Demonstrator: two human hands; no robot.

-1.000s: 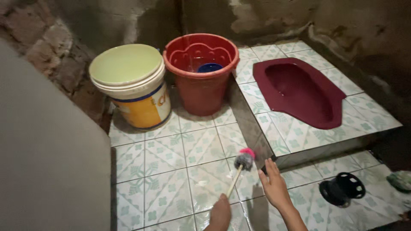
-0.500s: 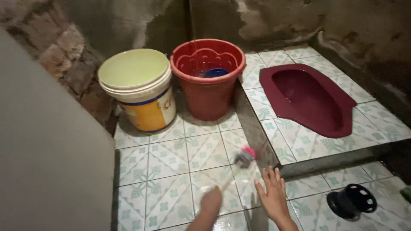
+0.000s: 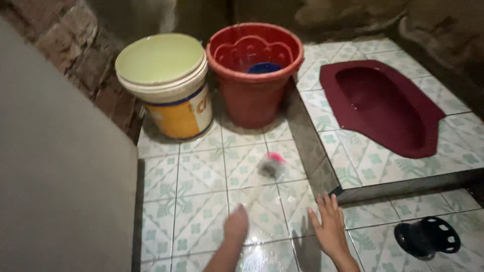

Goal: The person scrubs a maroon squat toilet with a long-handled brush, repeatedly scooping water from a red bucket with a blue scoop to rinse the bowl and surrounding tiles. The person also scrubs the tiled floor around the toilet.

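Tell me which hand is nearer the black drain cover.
Right. The right hand lies flat on the tiles just left of the drain cover; the left hand, gripping the brush, is farther left.

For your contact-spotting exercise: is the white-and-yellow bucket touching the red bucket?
Apart. The head view shows a narrow dark gap between the white-and-yellow bucket and the red bucket, with floor tile visible between their bases.

Dim, warm light here, and the upper corners of the frame sink into shadow. Glare shines off the wet floor tiles [image 3: 262, 252] at bottom centre. The left hand [image 3: 236, 225] and brush [image 3: 270, 166] smear with motion blur; the right hand [image 3: 330, 229] stays sharp.
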